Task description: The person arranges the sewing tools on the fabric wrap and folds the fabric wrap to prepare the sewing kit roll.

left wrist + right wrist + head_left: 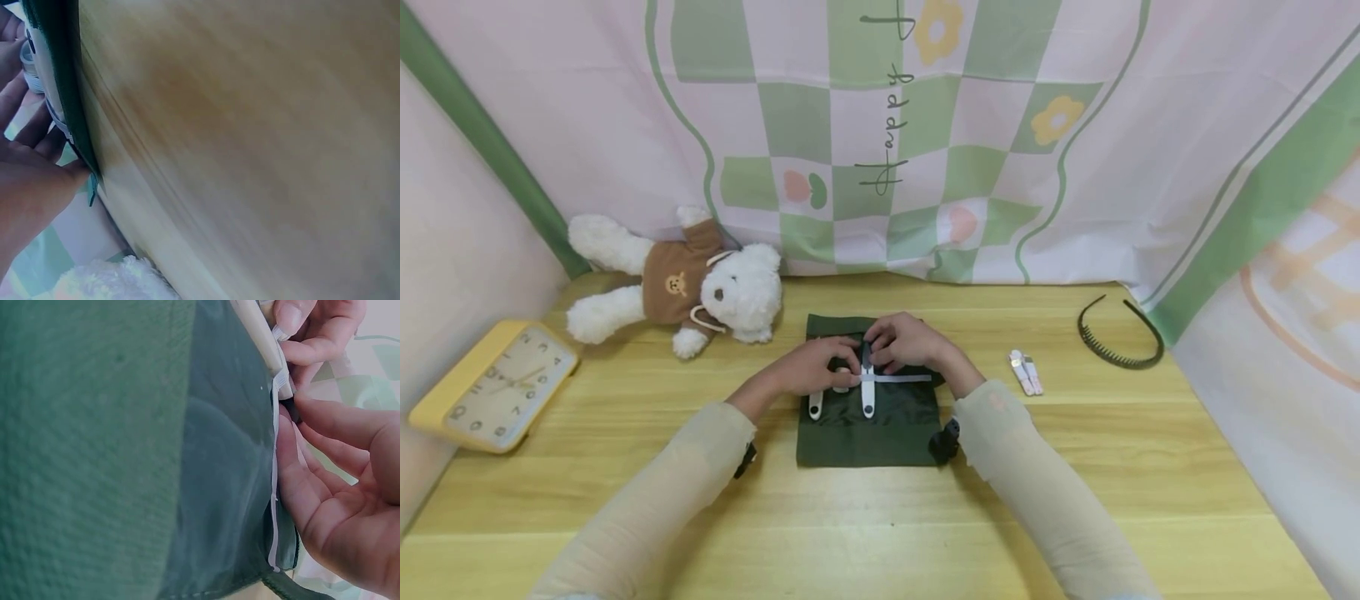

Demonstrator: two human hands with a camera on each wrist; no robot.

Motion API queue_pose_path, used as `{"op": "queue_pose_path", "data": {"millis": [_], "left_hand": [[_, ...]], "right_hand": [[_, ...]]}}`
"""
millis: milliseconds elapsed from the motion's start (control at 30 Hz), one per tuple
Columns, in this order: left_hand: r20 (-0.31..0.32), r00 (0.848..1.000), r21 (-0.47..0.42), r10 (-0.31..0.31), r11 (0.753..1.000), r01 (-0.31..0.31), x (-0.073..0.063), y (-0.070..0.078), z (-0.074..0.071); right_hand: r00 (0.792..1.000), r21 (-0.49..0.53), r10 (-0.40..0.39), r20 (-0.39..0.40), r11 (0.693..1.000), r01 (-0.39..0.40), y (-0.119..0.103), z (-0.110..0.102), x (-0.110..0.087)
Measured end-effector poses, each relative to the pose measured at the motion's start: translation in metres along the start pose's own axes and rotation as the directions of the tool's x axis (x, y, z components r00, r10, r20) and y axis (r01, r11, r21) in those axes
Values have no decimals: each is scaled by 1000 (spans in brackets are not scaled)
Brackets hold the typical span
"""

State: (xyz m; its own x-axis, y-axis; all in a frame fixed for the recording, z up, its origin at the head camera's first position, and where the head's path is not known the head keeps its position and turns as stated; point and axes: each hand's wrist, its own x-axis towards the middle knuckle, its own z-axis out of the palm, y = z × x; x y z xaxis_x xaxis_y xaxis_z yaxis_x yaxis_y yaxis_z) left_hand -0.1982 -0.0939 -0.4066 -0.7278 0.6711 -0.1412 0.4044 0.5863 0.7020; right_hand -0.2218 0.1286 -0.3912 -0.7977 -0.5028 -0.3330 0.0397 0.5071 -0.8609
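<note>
A dark green fabric organizer (868,450) lies unfolded on the table, a white elastic strap (910,378) running across it. Under that strap is a slim white-handled tool (868,400) with a dark upper end. My right hand (910,343) pinches this dark end between thumb and fingers. From the other side, my left hand (812,367) pinches the strap beside the tool. A second white-handled piece (816,407) lies below my left hand, partly covered by it. Close to the left fingers, a small whitish round item (31,69) shows in the left wrist view.
Right of the organizer lie white clippers (1026,372), with a black toothed headband (1122,337) farther right. A white plush toy (673,283) in a brown top lies at the back left. A yellow clock (497,387) stands at the left edge. Behind hangs a checked curtain (880,125).
</note>
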Motion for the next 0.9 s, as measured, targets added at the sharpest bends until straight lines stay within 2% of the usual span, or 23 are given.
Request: {"op": "queue_pose_path", "data": {"millis": [500, 900], "left_hand": [[43, 999, 11, 8, 1000, -8, 1, 0, -2], [44, 999, 12, 3, 1000, -3, 2, 0, -1]], "right_hand": [[999, -62, 32, 38, 998, -30, -2, -2, 1], [999, -83, 24, 48, 996, -20, -1, -1, 1]]}}
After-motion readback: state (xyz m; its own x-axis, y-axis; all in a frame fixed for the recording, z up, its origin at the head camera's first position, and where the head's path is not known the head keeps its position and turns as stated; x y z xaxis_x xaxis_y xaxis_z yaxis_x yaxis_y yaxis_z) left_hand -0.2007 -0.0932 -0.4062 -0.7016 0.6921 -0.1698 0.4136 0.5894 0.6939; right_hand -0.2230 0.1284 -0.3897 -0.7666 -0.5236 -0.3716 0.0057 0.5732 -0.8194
